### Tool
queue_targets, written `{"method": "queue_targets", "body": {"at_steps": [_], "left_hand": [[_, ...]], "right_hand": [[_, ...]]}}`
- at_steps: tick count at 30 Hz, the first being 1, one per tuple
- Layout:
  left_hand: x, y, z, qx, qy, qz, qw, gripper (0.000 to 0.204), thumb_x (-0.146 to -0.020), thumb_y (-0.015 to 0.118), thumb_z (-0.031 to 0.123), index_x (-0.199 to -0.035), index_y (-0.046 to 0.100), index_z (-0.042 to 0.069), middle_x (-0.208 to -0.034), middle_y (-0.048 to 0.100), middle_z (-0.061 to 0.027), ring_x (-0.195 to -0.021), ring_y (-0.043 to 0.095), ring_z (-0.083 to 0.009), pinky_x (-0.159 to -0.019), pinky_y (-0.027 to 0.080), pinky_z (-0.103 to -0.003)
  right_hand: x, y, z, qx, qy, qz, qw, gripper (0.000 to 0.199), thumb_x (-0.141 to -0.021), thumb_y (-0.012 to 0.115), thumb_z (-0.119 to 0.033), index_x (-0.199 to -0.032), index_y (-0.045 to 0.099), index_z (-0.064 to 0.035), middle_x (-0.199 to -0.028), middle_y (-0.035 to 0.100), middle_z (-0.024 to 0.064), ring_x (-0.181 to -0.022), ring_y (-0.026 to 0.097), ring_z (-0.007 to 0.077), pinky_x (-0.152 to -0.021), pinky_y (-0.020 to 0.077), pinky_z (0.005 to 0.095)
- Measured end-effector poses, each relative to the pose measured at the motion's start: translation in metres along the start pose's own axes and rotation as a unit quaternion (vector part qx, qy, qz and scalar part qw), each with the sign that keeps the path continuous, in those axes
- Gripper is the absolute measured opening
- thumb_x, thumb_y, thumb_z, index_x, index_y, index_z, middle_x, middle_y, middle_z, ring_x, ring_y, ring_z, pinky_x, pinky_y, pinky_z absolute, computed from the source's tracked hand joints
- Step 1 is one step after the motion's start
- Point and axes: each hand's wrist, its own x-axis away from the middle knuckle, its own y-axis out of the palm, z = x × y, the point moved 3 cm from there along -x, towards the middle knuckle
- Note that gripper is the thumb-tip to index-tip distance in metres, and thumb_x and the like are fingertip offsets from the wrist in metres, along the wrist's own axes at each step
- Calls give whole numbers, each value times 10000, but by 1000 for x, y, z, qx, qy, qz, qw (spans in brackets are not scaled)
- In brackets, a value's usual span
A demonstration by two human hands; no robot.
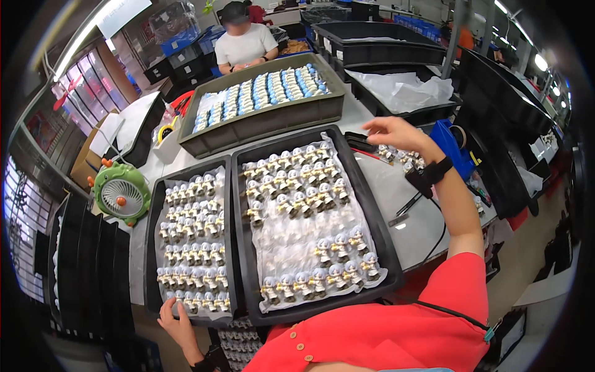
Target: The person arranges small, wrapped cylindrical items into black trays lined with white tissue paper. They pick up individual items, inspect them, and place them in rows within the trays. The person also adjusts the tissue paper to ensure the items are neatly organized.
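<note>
My left hand (176, 327) is at the near left corner of the left black tray (152, 248), fingers apart at the rim, beside the nearest row of small figurines (199, 302). My right hand (396, 133) hovers over the small black box (359, 142) beyond the right tray's far right corner. Its fingers stretch out to the left and nothing shows in them. The right black tray (387, 248) holds several rows of pale-haired figurines (304, 201) on white lining. A bare patch of lining (288, 239) lies between its upper and lower rows.
Behind stands a large olive bin (266, 127) of blue-and-white pieces. A green fan (122, 191) sits at left. Loose figurines (406, 158), a blue holder (451, 146) and a dark tool (406, 206) lie at right. Across the table sits a person (245, 46) in white.
</note>
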Motion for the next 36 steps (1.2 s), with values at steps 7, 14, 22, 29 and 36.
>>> {"method": "queue_targets", "body": {"at_steps": [7,14,22,29,36], "left_hand": [[-3,5,23,-19,8,-6,1000,197,-833,611,166,-1022,616,112,-1125,597,-34,-1102,535,-263,-1051,169,-613],[-4,-16,61,-67,-9,-4,998,192,-816,605,98,-1007,605,79,-1108,602,-67,-1084,544,-274,-1047,206,-590],[-10,-38,93,71,129,46,988,177,-807,581,0,-981,613,-18,-995,625,-130,-951,593,-261,-868,436,-370],[-4,-38,103,95,146,20,985,185,-790,602,37,-975,613,25,-1014,633,-106,-978,590,-289,-987,340,-447],[-6,-38,104,115,139,12,984,188,-790,596,18,-973,610,-19,-986,632,-143,-933,604,-287,-834,454,-372]], "right_hand": [[-20,-114,121,351,105,348,863,252,-724,665,-111,-975,693,-121,-1302,487,141,-1160,473,339,-959,409,432],[-58,-114,159,439,190,318,819,250,-759,597,-59,-965,704,-153,-1389,418,79,-1314,313,347,-1006,321,523],[-94,-92,105,333,-100,418,839,207,-756,584,-89,-920,711,-98,-1318,500,85,-1258,388,308,-955,337,549],[-64,-111,171,470,229,301,798,257,-837,544,-153,-1045,685,-99,-1367,448,71,-1357,246,344,-1027,259,546],[-64,-145,171,344,102,494,792,341,-818,505,-46,-1151,576,-51,-1184,584,109,-1147,507,308,-930,429,460]]}}
